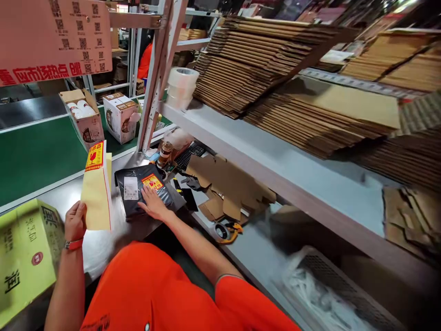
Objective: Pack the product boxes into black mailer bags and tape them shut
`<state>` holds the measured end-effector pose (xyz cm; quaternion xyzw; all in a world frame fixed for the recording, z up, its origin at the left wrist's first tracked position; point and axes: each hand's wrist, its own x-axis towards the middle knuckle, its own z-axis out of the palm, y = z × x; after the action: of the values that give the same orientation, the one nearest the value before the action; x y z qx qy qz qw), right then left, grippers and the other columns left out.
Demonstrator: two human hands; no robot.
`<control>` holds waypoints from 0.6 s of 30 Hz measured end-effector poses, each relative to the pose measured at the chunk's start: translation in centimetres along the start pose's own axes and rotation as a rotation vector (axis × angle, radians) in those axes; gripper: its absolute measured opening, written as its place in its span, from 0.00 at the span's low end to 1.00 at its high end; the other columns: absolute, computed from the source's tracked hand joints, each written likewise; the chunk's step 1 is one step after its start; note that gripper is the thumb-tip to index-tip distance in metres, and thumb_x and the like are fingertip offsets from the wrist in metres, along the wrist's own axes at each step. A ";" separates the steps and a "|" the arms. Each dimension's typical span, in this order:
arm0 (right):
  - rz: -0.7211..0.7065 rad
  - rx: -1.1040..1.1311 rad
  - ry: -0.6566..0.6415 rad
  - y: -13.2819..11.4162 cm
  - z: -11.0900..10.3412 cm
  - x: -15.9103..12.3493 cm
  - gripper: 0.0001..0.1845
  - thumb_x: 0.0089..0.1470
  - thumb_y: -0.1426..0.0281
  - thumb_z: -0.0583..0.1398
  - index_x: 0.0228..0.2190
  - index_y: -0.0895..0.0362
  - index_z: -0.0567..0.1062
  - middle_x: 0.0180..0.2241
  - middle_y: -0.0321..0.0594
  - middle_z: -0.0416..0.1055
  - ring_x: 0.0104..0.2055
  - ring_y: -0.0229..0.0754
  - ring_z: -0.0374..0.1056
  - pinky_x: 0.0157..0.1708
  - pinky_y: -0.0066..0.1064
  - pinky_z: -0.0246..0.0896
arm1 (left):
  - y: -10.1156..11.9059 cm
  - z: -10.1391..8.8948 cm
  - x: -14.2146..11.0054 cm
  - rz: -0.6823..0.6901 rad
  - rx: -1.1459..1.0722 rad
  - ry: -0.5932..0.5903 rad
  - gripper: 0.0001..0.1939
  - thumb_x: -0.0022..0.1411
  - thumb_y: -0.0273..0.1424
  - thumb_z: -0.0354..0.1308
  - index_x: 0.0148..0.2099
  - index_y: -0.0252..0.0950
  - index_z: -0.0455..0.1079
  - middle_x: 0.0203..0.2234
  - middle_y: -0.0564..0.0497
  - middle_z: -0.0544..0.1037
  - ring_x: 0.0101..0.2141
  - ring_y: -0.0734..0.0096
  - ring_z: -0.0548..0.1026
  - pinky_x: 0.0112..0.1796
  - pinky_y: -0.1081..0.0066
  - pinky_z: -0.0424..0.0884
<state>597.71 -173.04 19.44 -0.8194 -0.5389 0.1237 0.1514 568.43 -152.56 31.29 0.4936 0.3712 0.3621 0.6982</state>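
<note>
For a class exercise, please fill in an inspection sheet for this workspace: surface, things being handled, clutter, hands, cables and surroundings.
Surface: shiny metal bench beside a green belt.
Handled things: black parcel bearing a white label and a red-and-yellow sticker; yellow paper with a similar sticker at its top.
Clutter: cardboard pieces, tape dispenser and keyboard, right of the parcel.
Hands: left hand grips the paper; right hand rests spread on the parcel.
Cables: nothing seen.
Surroundings: open box on the belt; shelf with flat cartons and tape rolls.
</note>
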 end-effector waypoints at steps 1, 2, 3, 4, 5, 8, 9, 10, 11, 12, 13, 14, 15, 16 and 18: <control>-0.026 0.028 0.010 0.5 -0.3 -0.9 0.43 0.74 0.49 0.50 0.76 0.65 0.58 0.79 0.58 0.45 0.83 0.56 0.39 0.80 0.55 0.39 | 0.0 0.7 -0.2 0.016 0.016 -0.009 0.32 0.43 0.59 0.78 0.38 0.38 0.79 0.27 0.54 0.82 0.26 0.71 0.76 0.26 0.73 0.73; -0.025 0.069 0.032 1.2 -0.7 -1.8 0.42 0.74 0.50 0.51 0.76 0.62 0.59 0.79 0.56 0.48 0.83 0.55 0.42 0.80 0.55 0.40 | 0.0 1.5 -0.5 0.027 0.045 -0.028 0.31 0.44 0.59 0.77 0.36 0.38 0.78 0.26 0.54 0.81 0.25 0.72 0.75 0.26 0.73 0.72; 0.011 0.132 0.069 2.0 -1.3 -2.6 0.40 0.73 0.52 0.53 0.75 0.61 0.62 0.78 0.56 0.52 0.82 0.55 0.46 0.80 0.56 0.40 | 0.0 2.6 -0.8 0.038 0.088 -0.053 0.31 0.45 0.59 0.76 0.35 0.38 0.77 0.26 0.54 0.81 0.25 0.72 0.74 0.26 0.74 0.72; 0.084 0.233 0.135 3.0 -1.9 -3.4 0.38 0.72 0.53 0.55 0.73 0.60 0.66 0.77 0.55 0.57 0.81 0.55 0.50 0.80 0.56 0.40 | 0.0 3.7 -1.1 0.048 0.148 -0.091 0.30 0.47 0.59 0.75 0.34 0.38 0.77 0.26 0.54 0.80 0.26 0.72 0.74 0.27 0.74 0.73; 0.183 0.358 0.223 3.9 -2.4 -4.5 0.35 0.70 0.54 0.58 0.70 0.59 0.70 0.74 0.55 0.62 0.80 0.56 0.53 0.80 0.57 0.39 | -0.1 5.0 -1.5 0.058 0.226 -0.145 0.29 0.49 0.59 0.73 0.34 0.38 0.77 0.27 0.53 0.81 0.27 0.71 0.75 0.28 0.73 0.74; 0.468 0.713 0.491 6.3 -3.6 -9.1 0.28 0.70 0.53 0.57 0.58 0.58 0.81 0.65 0.54 0.76 0.73 0.57 0.65 0.78 0.56 0.49 | -1.2 9.9 -2.8 0.147 0.483 -0.381 0.26 0.60 0.59 0.65 0.37 0.39 0.79 0.39 0.46 0.86 0.39 0.61 0.82 0.40 0.68 0.80; 0.534 0.783 0.553 6.9 -3.8 -11.2 0.28 0.72 0.52 0.54 0.55 0.58 0.82 0.61 0.54 0.80 0.70 0.56 0.70 0.74 0.55 0.56 | -1.9 11.8 -3.4 0.192 0.557 -0.483 0.26 0.64 0.58 0.61 0.38 0.39 0.80 0.44 0.44 0.86 0.45 0.57 0.83 0.46 0.64 0.81; 0.579 0.853 0.583 7.3 -3.9 -13.6 0.32 0.74 0.50 0.49 0.53 0.59 0.82 0.56 0.54 0.82 0.65 0.54 0.74 0.70 0.53 0.64 | -2.8 14.0 -4.1 0.242 0.620 -0.596 0.25 0.67 0.56 0.58 0.39 0.39 0.81 0.48 0.42 0.86 0.50 0.53 0.82 0.52 0.61 0.80; 0.602 0.955 0.592 7.6 -4.1 -16.1 0.35 0.75 0.48 0.45 0.52 0.59 0.82 0.52 0.54 0.83 0.61 0.53 0.77 0.65 0.51 0.70 | -3.9 16.2 -4.9 0.297 0.670 -0.718 0.25 0.70 0.54 0.55 0.40 0.39 0.81 0.52 0.40 0.86 0.55 0.50 0.82 0.57 0.57 0.79; 0.607 1.107 0.591 7.7 -4.2 -18.7 0.38 0.75 0.46 0.44 0.51 0.59 0.81 0.49 0.53 0.84 0.58 0.52 0.79 0.60 0.49 0.73 | -5.3 18.6 -5.9 0.352 0.710 -0.848 0.24 0.72 0.52 0.53 0.42 0.39 0.82 0.55 0.39 0.85 0.58 0.48 0.80 0.61 0.54 0.77; 0.595 1.282 0.585 7.8 -4.3 -21.2 0.39 0.73 0.43 0.45 0.51 0.59 0.81 0.46 0.53 0.84 0.55 0.51 0.80 0.56 0.48 0.75 | -6.7 21.0 -7.1 0.404 0.740 -0.981 0.23 0.74 0.49 0.52 0.44 0.39 0.83 0.58 0.39 0.84 0.61 0.48 0.79 0.65 0.51 0.74; 0.575 1.447 0.590 7.8 -4.3 -23.6 0.39 0.70 0.39 0.49 0.50 0.58 0.81 0.44 0.52 0.84 0.53 0.52 0.80 0.53 0.48 0.76 | -8.3 23.3 -8.5 0.451 0.765 -1.114 0.22 0.75 0.45 0.51 0.46 0.39 0.83 0.60 0.38 0.82 0.63 0.47 0.78 0.67 0.50 0.72; 0.559 1.581 0.622 7.9 -4.4 -25.9 0.39 0.65 0.35 0.54 0.48 0.57 0.81 0.42 0.51 0.84 0.52 0.53 0.80 0.52 0.48 0.76 | -10.1 25.7 -10.1 0.487 0.786 -1.238 0.20 0.75 0.42 0.51 0.47 0.39 0.83 0.62 0.39 0.81 0.65 0.48 0.77 0.69 0.49 0.70; 0.561 1.660 0.692 8.2 -4.3 -27.9 0.38 0.58 0.34 0.61 0.46 0.56 0.81 0.41 0.50 0.84 0.50 0.53 0.80 0.52 0.48 0.76 | -11.8 27.9 -11.7 0.509 0.806 -1.346 0.19 0.74 0.40 0.52 0.48 0.39 0.83 0.63 0.39 0.80 0.66 0.48 0.76 0.71 0.48 0.68; 0.647 1.643 0.912 9.5 -4.1 -31.6 0.37 0.45 0.37 0.72 0.43 0.54 0.81 0.40 0.47 0.84 0.47 0.53 0.81 0.51 0.47 0.76 | -15.3 31.9 -15.2 0.521 0.848 -1.499 0.19 0.75 0.37 0.51 0.51 0.40 0.83 0.63 0.39 0.80 0.66 0.49 0.76 0.71 0.48 0.68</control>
<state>594.92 -206.17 20.86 -0.5366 0.0733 0.1671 0.8239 591.54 -183.05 26.62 0.8851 -0.2028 -0.0753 0.4121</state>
